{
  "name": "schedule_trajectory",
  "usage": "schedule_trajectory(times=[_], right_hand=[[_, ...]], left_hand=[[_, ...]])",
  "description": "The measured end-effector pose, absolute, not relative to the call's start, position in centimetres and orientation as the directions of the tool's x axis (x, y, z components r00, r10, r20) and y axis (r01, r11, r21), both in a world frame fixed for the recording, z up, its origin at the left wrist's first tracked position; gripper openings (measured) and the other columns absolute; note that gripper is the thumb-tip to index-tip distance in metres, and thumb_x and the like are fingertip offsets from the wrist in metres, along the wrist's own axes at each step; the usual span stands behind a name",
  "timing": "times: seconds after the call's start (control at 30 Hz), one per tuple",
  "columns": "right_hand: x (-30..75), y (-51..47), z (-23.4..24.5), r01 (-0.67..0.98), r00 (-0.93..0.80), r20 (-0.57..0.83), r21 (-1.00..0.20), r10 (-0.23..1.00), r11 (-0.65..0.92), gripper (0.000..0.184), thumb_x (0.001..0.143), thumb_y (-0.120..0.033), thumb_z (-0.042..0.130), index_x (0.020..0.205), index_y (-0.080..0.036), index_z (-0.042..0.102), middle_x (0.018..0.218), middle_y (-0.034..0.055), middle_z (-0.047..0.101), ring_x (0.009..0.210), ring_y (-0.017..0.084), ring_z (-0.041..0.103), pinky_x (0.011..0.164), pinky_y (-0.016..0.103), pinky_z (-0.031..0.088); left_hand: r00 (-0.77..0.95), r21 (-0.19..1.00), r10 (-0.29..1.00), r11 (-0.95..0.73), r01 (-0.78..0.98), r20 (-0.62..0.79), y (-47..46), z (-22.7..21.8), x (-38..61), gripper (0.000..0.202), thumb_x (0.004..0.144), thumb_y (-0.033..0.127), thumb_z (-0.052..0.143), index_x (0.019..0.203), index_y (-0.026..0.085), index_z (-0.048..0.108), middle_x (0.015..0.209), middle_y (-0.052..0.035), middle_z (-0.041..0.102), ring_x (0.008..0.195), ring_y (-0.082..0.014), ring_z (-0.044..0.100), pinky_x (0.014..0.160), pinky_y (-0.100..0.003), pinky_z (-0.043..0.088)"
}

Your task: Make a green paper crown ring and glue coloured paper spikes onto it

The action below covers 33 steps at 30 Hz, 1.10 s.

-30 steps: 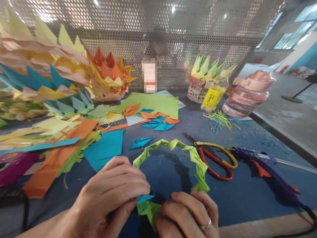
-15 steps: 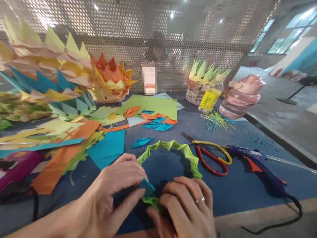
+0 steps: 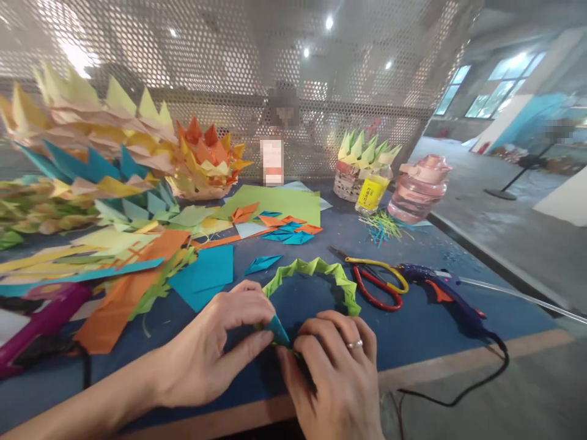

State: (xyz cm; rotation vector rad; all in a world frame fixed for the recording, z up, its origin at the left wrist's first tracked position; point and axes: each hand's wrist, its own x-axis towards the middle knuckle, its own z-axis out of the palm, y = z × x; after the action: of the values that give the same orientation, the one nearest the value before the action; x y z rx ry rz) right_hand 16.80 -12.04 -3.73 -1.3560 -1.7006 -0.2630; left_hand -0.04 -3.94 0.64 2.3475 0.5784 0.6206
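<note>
The left hand [image 3: 233,342] pinches a small blue folded paper [image 3: 278,331] between thumb and fingers, and the right hand [image 3: 337,360] holds the near side of the green paper ring [image 3: 316,267], partly hiding it. Both look light and easy to squash, so soft pinches on the thick folds should work best, away from the thin points. Farther out, scissors [image 3: 373,284] lie right of the ring, and a blue glue gun [image 3: 447,290] lies farther right.
</note>
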Motion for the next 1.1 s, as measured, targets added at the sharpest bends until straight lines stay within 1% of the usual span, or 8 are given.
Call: schedule_trajectory(times=[0.1, 0.33, 0.57, 0.7, 0.77, 0.87, 0.97, 1.1], right_hand=[[16.7, -12.2, -3.7, 0.861, 0.024, 0.745, -0.354, 0.667, 0.365, 0.018, 0.085, -0.025, 0.061, 0.068, -0.021, 0.058, 0.076, -0.0005, 0.066, 0.087, 0.021, 0.057, 0.087, 0.04, 0.031], [16.5, -12.4, -3.6, 0.859, 0.035, 0.707, -0.383, 0.706, 0.341, 0.019, 0.087, -0.026, 0.06, 0.069, -0.021, 0.057, 0.079, -0.0007, 0.065, 0.087, 0.021, 0.056, 0.087, 0.04, 0.031], [16.5, -12.7, -3.2, 0.858, 0.028, 0.682, -0.392, 0.731, 0.332, 0.017, 0.088, -0.025, 0.058, 0.072, -0.022, 0.057, 0.078, -0.0007, 0.065, 0.085, 0.021, 0.055, 0.085, 0.04, 0.031], [16.5, -12.8, -2.8, 0.852, 0.026, 0.707, -0.386, 0.707, 0.354, 0.004, 0.085, -0.02, 0.061, 0.088, -0.021, 0.059, 0.087, 0.0014, 0.064, 0.086, 0.02, 0.055, 0.082, 0.036, 0.034], [16.5, -12.8, -2.4, 0.858, 0.012, 0.753, -0.345, 0.658, 0.38, 0.016, 0.084, -0.016, 0.062, 0.1, -0.02, 0.059, 0.096, 0.0042, 0.063, 0.09, 0.02, 0.055, 0.084, 0.036, 0.035], [16.5, -12.8, -1.8, 0.877, -0.027, 0.787, -0.277, 0.616, 0.393, 0.023, 0.085, -0.017, 0.063, 0.107, -0.019, 0.057, 0.098, 0.0056, 0.063, 0.093, 0.021, 0.055, 0.086, 0.036, 0.036], [16.6, -12.7, -1.2, 0.882, -0.009, 0.75, -0.305, 0.661, 0.358, 0.024, 0.082, -0.021, 0.068, 0.103, -0.02, 0.058, 0.093, 0.0035, 0.065, 0.091, 0.021, 0.055, 0.084, 0.036, 0.037], [16.5, -12.5, -0.6, 0.842, 0.005, 0.681, -0.398, 0.733, 0.363, 0.016, 0.077, -0.017, 0.07, 0.088, -0.021, 0.059, 0.083, -0.0008, 0.064, 0.085, 0.02, 0.055, 0.08, 0.035, 0.037]], left_hand=[[0.792, 0.69, 0.541, -0.688, 0.224, 0.282, -3.7, 0.7, -0.1, 0.018, 0.09, 0.016, 0.044, 0.083, 0.018, 0.06, 0.078, -0.0013, 0.062, 0.078, -0.0164, 0.054, 0.085, -0.037, 0.039], [0.816, 0.673, 0.524, -0.698, 0.245, 0.246, -3.7, 1.2, -0.4, 0.013, 0.081, 0.011, 0.054, 0.09, 0.018, 0.061, 0.088, -0.0021, 0.066, 0.087, -0.0182, 0.056, 0.085, -0.035, 0.042], [0.784, 0.707, 0.582, -0.647, 0.286, 0.215, -3.8, 0.8, -0.1, 0.011, 0.083, 0.016, 0.058, 0.092, 0.021, 0.063, 0.088, 0.001, 0.066, 0.085, -0.0149, 0.057, 0.079, -0.028, 0.045], [0.737, 0.755, 0.645, -0.581, 0.304, 0.2, -3.9, 0.3, 0.1, 0.022, 0.078, 0.011, 0.059, 0.097, 0.022, 0.06, 0.094, 0.002, 0.066, 0.089, -0.0144, 0.059, 0.081, -0.028, 0.046], [0.722, 0.768, 0.664, -0.561, 0.31, 0.194, -3.9, 0.3, 0.2, 0.028, 0.075, 0.009, 0.057, 0.1, 0.022, 0.06, 0.095, 0.0022, 0.066, 0.09, -0.0145, 0.059, 0.082, -0.027, 0.046], [0.72, 0.775, 0.668, -0.55, 0.312, 0.185, -3.9, 0.4, 0.3, 0.03, 0.074, 0.009, 0.056, 0.1, 0.022, 0.062, 0.095, 0.0017, 0.067, 0.09, -0.015, 0.06, 0.081, -0.028, 0.046], [0.71, 0.771, 0.68, -0.547, 0.326, 0.183, -4.0, 0.4, 0.4, 0.019, 0.074, 0.015, 0.059, 0.091, 0.021, 0.064, 0.09, 0.001, 0.067, 0.086, -0.016, 0.061, 0.079, -0.029, 0.046], [0.7, 0.736, 0.687, -0.575, 0.358, 0.197, -4.2, 0.3, 0.5, 0.007, 0.073, 0.016, 0.058, 0.078, 0.019, 0.062, 0.081, 0.0011, 0.066, 0.08, -0.0164, 0.059, 0.075, -0.03, 0.045]])
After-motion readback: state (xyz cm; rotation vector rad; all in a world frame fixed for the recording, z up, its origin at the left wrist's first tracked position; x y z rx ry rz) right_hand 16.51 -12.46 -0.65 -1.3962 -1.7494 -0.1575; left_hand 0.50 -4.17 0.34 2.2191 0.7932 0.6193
